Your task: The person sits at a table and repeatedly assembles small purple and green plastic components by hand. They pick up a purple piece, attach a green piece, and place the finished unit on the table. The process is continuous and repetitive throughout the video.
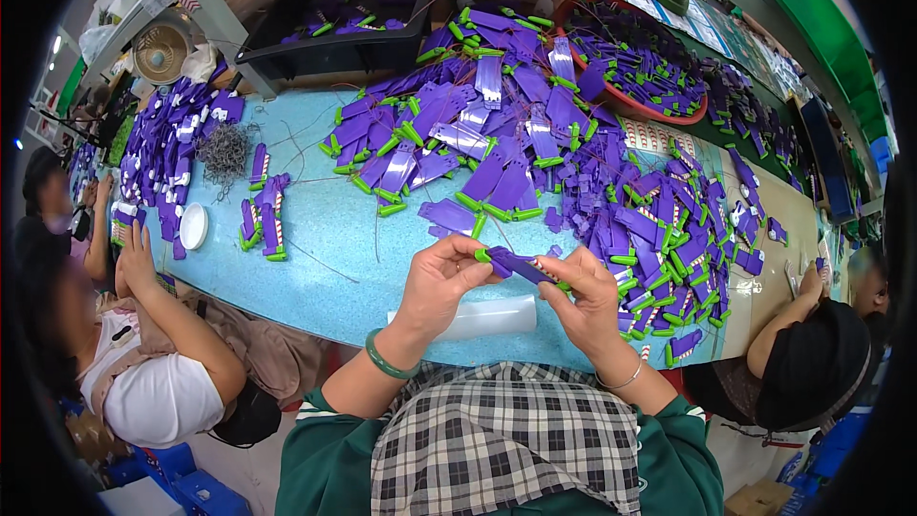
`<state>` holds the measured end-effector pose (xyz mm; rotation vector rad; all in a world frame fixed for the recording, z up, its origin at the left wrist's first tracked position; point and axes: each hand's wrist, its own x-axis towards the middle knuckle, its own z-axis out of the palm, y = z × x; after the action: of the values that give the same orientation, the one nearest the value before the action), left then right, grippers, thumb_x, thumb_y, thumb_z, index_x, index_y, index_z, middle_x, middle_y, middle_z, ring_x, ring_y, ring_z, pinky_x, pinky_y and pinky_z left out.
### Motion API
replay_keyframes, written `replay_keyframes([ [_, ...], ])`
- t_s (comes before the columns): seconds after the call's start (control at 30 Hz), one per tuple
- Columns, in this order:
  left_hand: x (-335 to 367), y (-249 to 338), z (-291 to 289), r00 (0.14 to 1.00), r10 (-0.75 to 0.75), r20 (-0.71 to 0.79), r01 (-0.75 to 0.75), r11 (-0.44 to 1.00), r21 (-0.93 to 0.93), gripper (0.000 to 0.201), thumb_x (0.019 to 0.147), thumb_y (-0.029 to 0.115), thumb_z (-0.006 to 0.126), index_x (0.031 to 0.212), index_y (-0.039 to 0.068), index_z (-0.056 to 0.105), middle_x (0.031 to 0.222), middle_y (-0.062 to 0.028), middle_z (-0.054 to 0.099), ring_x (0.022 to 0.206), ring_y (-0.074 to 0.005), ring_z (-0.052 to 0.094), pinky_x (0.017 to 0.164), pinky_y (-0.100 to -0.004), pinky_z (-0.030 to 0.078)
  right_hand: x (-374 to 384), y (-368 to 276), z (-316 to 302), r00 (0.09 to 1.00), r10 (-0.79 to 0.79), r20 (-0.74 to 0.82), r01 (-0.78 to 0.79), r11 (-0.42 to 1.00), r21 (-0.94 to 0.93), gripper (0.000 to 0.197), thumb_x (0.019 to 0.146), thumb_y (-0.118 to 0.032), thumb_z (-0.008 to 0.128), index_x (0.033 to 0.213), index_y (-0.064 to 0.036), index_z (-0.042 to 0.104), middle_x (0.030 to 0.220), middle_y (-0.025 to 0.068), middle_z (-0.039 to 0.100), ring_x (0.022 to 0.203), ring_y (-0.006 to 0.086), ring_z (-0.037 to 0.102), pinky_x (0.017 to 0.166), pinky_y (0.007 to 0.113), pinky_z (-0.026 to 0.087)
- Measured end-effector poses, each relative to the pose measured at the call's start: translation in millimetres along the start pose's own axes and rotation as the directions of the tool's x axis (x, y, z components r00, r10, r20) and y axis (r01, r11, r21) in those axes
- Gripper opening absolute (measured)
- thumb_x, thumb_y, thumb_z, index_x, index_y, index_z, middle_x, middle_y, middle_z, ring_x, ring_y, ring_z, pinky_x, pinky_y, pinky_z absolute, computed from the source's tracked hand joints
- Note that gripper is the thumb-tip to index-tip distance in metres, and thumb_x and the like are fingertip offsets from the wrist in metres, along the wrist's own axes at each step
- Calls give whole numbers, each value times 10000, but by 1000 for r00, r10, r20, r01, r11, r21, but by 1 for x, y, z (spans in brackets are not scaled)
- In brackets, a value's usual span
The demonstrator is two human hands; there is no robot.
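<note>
Between my two hands is a flat purple plastic piece (523,267) with bright green ends, held just above the near edge of the blue table. My left hand (447,279) pinches its left end between thumb and fingers. The right end is gripped by my right hand (585,294), where a red-and-white striped strip partly shows. Under my hands lies a translucent whitish plastic sheet or tube (492,317). A heap of purple pieces with green ends and striped strips (669,258) is just right of my right hand. Similar purple parts (501,182) with thin wires are piled farther back.
A black bin (334,48) and a red basin (659,113) of purple parts stand at the back. On the left are a wire tangle (224,153), a small white cup (194,226) and another purple pile (172,148). People work at left (158,373) and right (812,363).
</note>
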<state>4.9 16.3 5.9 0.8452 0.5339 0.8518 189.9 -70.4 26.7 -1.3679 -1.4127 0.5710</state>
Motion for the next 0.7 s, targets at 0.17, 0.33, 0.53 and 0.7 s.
replay_keyframes([
  [0.17,-6,2,-4,999,-48,10,47,997,57,131,849,-26,634,979,-31,613,941,-105,655,864,-183,656,810,-338,567,3,-11,-10,990,5,138,11,993,-120,422,674,41,724,1066,-114,712,653,15,494,622,134,485,560,257,366],
  [0.33,-23,-3,-11,971,-225,79,200,950,240,162,835,-35,644,996,-42,623,928,-91,664,846,-146,658,762,-274,551,16,-9,-36,860,84,503,4,985,-170,401,685,19,721,1050,-146,718,666,58,526,612,183,524,557,321,416],
  [0.53,-35,-7,12,974,-220,49,162,836,525,190,805,-33,669,990,-23,628,974,-72,652,880,-122,623,763,-248,508,0,-2,-12,829,241,504,-344,931,120,312,711,-25,754,1015,-61,693,824,66,660,704,154,620,614,289,489],
  [0.7,-29,-4,3,987,-96,130,76,987,145,103,775,4,709,870,11,670,1030,-32,594,869,-94,572,740,-233,476,-3,-2,-3,873,126,471,-332,860,386,312,740,4,739,1040,-14,657,871,41,677,694,92,617,629,222,500],
])
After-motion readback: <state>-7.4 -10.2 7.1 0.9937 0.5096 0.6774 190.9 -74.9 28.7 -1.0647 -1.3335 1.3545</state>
